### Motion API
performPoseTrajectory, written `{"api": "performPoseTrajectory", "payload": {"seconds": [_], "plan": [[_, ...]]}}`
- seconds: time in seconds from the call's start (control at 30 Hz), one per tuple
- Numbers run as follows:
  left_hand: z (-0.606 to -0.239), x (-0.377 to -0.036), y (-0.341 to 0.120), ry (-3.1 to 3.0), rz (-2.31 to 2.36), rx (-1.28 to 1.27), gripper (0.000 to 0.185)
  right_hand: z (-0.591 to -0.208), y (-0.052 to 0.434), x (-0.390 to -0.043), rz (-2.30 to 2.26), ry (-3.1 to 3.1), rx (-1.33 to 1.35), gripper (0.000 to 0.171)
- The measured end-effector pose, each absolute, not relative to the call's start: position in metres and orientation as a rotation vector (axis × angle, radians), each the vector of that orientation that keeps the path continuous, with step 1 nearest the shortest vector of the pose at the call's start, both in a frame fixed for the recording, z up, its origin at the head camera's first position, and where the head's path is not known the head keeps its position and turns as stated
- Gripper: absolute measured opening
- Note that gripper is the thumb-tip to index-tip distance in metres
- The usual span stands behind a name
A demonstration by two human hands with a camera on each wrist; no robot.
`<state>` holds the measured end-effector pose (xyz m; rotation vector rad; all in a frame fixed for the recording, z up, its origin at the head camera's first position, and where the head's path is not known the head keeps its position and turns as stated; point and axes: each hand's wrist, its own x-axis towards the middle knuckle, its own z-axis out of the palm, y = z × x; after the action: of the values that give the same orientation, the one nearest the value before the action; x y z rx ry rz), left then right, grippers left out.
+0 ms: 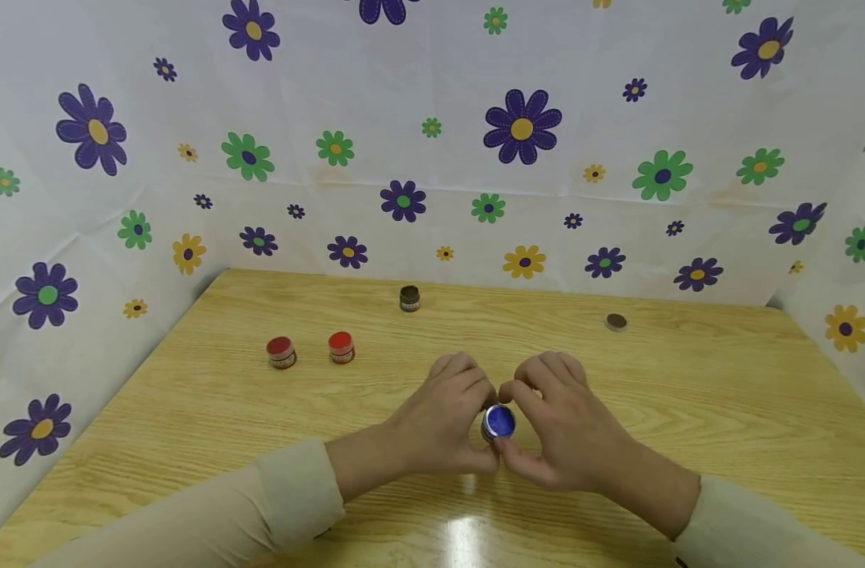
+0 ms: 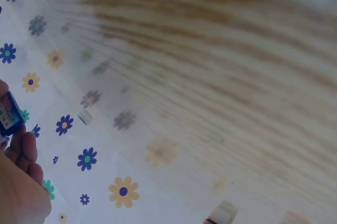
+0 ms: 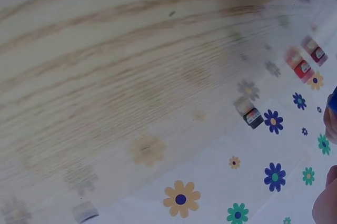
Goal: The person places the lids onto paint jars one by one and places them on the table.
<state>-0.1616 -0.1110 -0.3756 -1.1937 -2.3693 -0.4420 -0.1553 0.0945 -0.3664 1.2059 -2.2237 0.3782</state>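
Note:
A small jar with a shiny blue top point(image 1: 499, 422) is held just above the wooden table point(image 1: 687, 394), near its front middle, tipped toward me. My left hand point(image 1: 475, 422) pinches its left side with curled fingers and thumb. My right hand point(image 1: 523, 426) pinches its right side the same way. In the left wrist view the blue jar point(image 2: 9, 113) shows at the left edge beside my fingers point(image 2: 23, 182). The right wrist view catches only a blue sliver point(image 3: 333, 103) and fingertips point(image 3: 326, 205) at its right edge.
Two red-topped jars point(image 1: 281, 352) point(image 1: 341, 347) stand at the left middle of the table. A dark jar point(image 1: 409, 298) stands near the back wall, and a dark round lid point(image 1: 616, 321) lies at the back right. Flowered sheeting point(image 1: 432, 158) walls in three sides.

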Motion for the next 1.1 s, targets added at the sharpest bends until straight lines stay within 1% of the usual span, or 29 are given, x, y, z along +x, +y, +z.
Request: {"api": "performPoseTrajectory", "payload": {"seconds": [0.17,0.37,0.7,1.1], "plan": [[-0.3760,-0.1617,-0.1101,-2.356,-0.426,-1.199,0.035,-0.3669,0.0926,-0.1558,0.381,-2.163,1.231,0.030],[-0.3765,-0.1607,-0.1091,-2.347,-0.384,-1.173,0.038,-0.3681,0.0911,-0.1558,0.363,-2.134,1.204,0.037],[-0.3758,-0.1582,-0.1085,-2.330,-0.361,-1.137,0.040,-0.3690,0.0893,-0.1558,0.346,-2.146,1.157,0.040],[-0.3750,-0.1546,-0.1057,-2.312,-0.312,-1.087,0.041,-0.3688,0.0878,-0.1549,0.336,-2.164,1.121,0.035]]}}
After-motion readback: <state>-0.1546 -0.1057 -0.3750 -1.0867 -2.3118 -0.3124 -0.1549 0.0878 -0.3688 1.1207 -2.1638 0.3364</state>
